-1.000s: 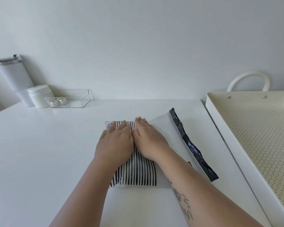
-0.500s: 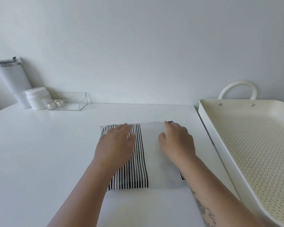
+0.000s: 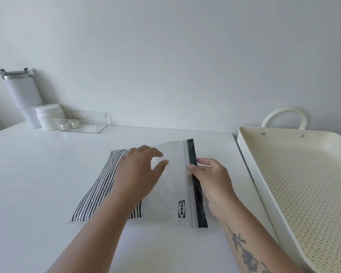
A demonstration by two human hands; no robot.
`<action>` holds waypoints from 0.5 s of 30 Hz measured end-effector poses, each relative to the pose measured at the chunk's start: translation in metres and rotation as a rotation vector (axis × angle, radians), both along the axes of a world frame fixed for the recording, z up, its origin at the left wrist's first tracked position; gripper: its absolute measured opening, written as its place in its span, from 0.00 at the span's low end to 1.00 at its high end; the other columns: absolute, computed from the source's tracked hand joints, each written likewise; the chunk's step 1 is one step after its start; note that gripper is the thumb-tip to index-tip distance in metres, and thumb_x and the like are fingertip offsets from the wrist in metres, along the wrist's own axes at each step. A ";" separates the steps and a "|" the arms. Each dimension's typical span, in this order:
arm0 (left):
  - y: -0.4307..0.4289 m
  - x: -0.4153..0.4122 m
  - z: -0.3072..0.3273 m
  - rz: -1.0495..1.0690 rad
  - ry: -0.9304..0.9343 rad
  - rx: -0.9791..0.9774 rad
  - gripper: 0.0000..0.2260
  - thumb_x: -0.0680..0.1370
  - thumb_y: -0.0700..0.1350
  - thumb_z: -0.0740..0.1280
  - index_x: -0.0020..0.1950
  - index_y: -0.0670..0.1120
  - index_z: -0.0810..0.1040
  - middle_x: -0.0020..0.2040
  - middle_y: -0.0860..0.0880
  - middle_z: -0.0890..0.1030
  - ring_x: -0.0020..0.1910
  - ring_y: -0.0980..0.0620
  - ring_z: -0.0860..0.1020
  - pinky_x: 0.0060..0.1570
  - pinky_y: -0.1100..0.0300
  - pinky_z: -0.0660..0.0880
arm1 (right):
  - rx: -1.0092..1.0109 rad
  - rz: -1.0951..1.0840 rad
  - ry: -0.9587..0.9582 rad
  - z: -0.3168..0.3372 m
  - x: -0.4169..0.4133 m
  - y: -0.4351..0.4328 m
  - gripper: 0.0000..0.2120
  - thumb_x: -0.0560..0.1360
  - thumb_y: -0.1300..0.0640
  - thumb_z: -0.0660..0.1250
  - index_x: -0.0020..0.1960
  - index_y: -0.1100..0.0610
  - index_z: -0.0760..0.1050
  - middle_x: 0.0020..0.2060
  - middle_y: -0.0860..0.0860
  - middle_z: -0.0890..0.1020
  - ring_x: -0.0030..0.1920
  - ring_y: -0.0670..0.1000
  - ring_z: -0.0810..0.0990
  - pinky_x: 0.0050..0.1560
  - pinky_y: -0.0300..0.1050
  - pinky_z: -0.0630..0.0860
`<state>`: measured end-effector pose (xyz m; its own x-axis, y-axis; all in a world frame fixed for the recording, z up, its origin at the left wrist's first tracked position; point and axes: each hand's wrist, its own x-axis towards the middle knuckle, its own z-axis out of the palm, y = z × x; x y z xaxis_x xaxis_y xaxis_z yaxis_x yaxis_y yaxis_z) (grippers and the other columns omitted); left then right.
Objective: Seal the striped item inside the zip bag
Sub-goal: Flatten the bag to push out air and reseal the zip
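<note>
A clear zip bag [image 3: 171,186] with a black strip along its right edge lies flat on the white table [image 3: 37,174]. The black-and-white striped item [image 3: 98,186] sits inside its left half. My left hand [image 3: 140,174] rests flat on the bag, over the striped item's right edge, fingers spread. My right hand [image 3: 211,180] pinches the zip strip about a third of the way down, thumb on top and fingers on the black edge.
A cream perforated tray [image 3: 295,174] with a loop handle fills the right side, close to the bag. At the back left stand a white tumbler [image 3: 22,95], a white jar [image 3: 48,117] and a clear plastic box [image 3: 83,123].
My right hand slid from beside the left, over the bag, to the zip strip and pinched it. The left hand shifted slightly right. The bag lies flatter.
</note>
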<state>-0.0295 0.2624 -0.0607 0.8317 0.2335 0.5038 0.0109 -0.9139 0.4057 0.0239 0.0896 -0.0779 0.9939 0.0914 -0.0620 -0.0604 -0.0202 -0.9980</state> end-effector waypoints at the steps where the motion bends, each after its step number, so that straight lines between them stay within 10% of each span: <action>1: -0.010 -0.002 0.002 -0.041 -0.039 -0.055 0.12 0.74 0.60 0.66 0.52 0.56 0.80 0.49 0.59 0.81 0.51 0.57 0.75 0.49 0.58 0.71 | 0.035 0.040 0.029 0.002 -0.001 0.002 0.09 0.72 0.56 0.73 0.51 0.55 0.79 0.42 0.51 0.86 0.40 0.50 0.84 0.43 0.47 0.80; 6: -0.037 -0.004 -0.003 -0.115 0.061 -0.259 0.13 0.70 0.66 0.67 0.47 0.59 0.78 0.43 0.61 0.79 0.45 0.72 0.71 0.37 0.69 0.64 | 0.267 0.298 0.122 0.007 0.001 0.001 0.07 0.78 0.59 0.66 0.47 0.58 0.82 0.39 0.53 0.87 0.32 0.46 0.83 0.32 0.36 0.78; 15: -0.035 -0.002 -0.008 -0.061 0.109 -0.415 0.11 0.68 0.61 0.71 0.44 0.57 0.78 0.41 0.59 0.82 0.36 0.69 0.75 0.34 0.68 0.66 | 0.366 0.397 0.197 0.005 0.006 -0.002 0.06 0.75 0.62 0.69 0.40 0.60 0.82 0.36 0.56 0.85 0.34 0.51 0.84 0.34 0.40 0.79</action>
